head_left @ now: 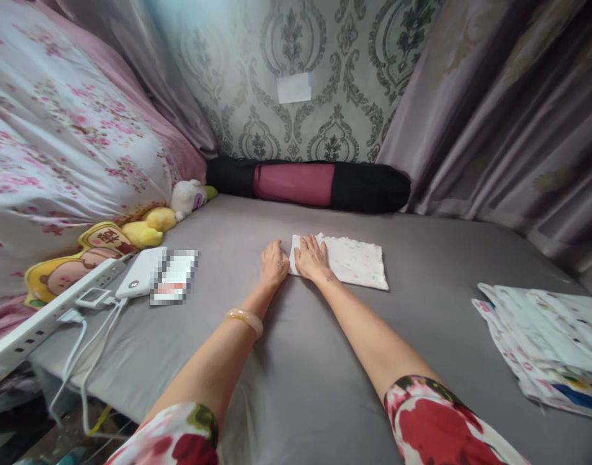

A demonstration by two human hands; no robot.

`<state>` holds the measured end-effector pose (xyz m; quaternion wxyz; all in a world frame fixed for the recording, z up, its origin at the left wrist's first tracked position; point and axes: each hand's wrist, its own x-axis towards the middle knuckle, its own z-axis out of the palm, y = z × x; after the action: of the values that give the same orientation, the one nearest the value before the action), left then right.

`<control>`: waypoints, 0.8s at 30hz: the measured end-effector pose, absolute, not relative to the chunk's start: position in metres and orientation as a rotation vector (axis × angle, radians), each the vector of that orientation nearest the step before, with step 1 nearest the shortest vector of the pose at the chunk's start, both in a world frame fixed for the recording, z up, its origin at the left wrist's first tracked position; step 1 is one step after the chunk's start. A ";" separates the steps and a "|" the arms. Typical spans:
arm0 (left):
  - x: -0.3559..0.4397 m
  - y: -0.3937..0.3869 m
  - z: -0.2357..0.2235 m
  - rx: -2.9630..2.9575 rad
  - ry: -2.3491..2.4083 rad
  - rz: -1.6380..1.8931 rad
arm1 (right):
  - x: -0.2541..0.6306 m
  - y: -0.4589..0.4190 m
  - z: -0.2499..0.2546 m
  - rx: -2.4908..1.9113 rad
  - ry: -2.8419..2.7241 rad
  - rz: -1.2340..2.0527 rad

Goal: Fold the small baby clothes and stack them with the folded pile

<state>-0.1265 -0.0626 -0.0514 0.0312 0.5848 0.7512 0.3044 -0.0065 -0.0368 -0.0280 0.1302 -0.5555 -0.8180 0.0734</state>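
A folded white cloth (356,261) with a faint small print lies flat on the grey bed sheet (315,361), its scalloped edge on the far side. My right hand (311,258) rests flat on the left part of the cloth, fingers stretched out and pointing away from me. Beside the cloth's left edge is my left hand (275,263), palm down with the fingers slightly bent; it touches or nearly touches that edge. Neither hand grasps anything that I can see. A pale bangle (244,321) circles my left wrist.
Folded fabrics (547,342) are stacked at the right. At the left lie a white power strip (53,313) with cables, a white power bank (141,272), a blurred-out flat item (174,278) and plush toys (150,227). A black and maroon long bag (305,184) lies along the wall.
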 end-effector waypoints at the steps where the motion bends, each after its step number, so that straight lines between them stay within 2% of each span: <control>1: -0.127 -0.062 -0.052 1.792 2.309 0.951 | -0.008 -0.038 -0.030 -1.599 -2.377 0.207; 9: -0.127 -0.060 -0.053 1.760 2.294 1.007 | -0.009 -0.040 -0.035 -1.620 -2.390 0.207; 16: -0.123 -0.063 -0.046 1.745 2.293 1.018 | -0.015 -0.032 -0.017 -1.694 -2.479 0.333; 24: -0.126 -0.066 -0.039 1.683 2.255 1.028 | -0.036 -0.039 -0.022 -1.586 -2.579 0.242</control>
<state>-0.1259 -0.0659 -0.0388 0.0729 0.5602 0.7508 0.3422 -0.0355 -0.0388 -0.0220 0.0519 -0.5215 -0.8480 0.0795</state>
